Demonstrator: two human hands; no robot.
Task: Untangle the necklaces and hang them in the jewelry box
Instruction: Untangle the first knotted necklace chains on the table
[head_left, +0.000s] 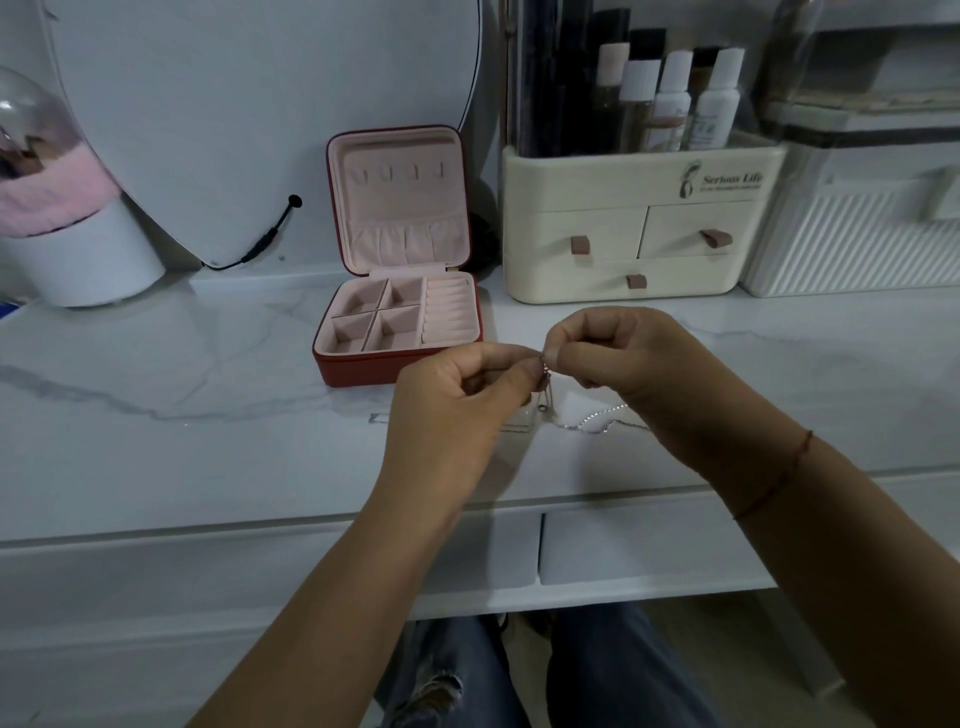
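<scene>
- Pinching a small silver knot of necklaces (545, 370) between thumb and forefinger, the left hand (457, 395) and the right hand (623, 358) meet fingertip to fingertip just above the tabletop. The other fingers of both hands are curled in.
- Below the pinch a short length hangs straight down. A fine silver chain (592, 422) trails off to the right across the marble tabletop (208, 441) and passes under the right hand.
- The knot is too small and blurred to count its strands.
- A thin red thread (779, 478) circles the right wrist.
- Just behind the left hand stands the jewelry box (363, 371), red outside and pink inside. It is open with its lid (400, 228) upright, and a row of small hooks (400, 173) sits near the top of the lid.
- Right of the box, near it, is a cream drawer organizer (639, 234) with bottles (670, 98) standing in its top. A white ribbed container (852, 234) stands beside that.
- Left of the box a large rounded mirror (260, 104) stands at the back, with a black cable (260, 244) at its lower edge.
- At the far left is a clear dome (47, 182) with pink fluff inside, on a white base.
- Nearest the camera are white drawer fronts (623, 540) under the tabletop and knees in blue jeans (467, 670).
</scene>
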